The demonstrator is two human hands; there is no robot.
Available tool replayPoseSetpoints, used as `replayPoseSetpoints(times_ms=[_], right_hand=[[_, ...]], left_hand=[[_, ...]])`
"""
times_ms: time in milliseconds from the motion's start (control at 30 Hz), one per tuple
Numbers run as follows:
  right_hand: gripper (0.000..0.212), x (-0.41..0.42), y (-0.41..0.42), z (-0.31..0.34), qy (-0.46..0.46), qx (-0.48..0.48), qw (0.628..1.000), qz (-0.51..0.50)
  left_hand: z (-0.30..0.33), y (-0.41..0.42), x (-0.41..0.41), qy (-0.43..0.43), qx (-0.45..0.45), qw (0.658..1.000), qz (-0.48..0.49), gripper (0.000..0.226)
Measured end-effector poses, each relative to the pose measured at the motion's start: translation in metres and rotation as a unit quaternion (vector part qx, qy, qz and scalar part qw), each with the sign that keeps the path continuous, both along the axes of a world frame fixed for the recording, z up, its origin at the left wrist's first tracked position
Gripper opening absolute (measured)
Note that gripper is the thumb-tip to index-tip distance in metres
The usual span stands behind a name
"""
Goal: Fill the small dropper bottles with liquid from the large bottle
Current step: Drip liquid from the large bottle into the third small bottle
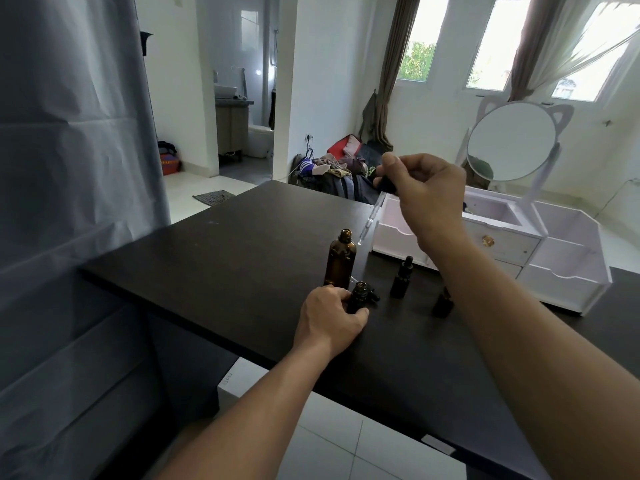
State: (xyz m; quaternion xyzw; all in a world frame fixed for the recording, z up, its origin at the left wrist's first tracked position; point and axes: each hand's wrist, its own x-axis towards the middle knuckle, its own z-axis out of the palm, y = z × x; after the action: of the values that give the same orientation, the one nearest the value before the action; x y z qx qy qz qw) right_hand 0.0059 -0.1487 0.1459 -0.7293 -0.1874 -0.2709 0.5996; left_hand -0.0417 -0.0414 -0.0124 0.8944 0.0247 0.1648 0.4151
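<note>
Left hand (327, 315) gripping small open dark glass bottle (358, 296) on matte black bench (214, 251); right hand (424, 192) pinching black-bulbed glass dropper (372, 211) beside tall amber glass bottle (340, 259).

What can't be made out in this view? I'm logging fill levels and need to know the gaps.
- Head view, small bottle: body hidden by the left hand.
- Large bottle: dark glass hides the level.
- Dropper in the right hand: too thin to show liquid.
- Far bottle: blurred, partly behind the forearm.

Dark table (214, 258) bears bottles (340, 261) and white organizer (561, 271).
</note>
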Motion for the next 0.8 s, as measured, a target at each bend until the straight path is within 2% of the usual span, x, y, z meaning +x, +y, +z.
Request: replayPoseSetpoints(times_ms=[133,267,533,800], right_hand=[[0.015,-0.011,-0.009,-0.018,0.019,-0.043,0.999,0.007],[0.008,-0.016,-0.015,-0.03,0.032,-0.075,0.997,0.009],[0.016,-0.014,-0.013,-0.039,0.051,-0.074,0.996,0.007],[0.009,-0.013,-0.008,-0.04,0.044,-0.076,0.996,0.014]], left_hand=[[0.001,0.0,0.001,0.01,0.006,1.0,0.002,0.045],[0.002,-0.001,0.002,0.01,0.018,1.0,0.013,0.048],[0.0,-0.001,0.003,0.019,0.022,0.999,0.018,0.046],[-0.001,-0.001,0.003,0.018,0.015,1.0,0.016,0.043]])
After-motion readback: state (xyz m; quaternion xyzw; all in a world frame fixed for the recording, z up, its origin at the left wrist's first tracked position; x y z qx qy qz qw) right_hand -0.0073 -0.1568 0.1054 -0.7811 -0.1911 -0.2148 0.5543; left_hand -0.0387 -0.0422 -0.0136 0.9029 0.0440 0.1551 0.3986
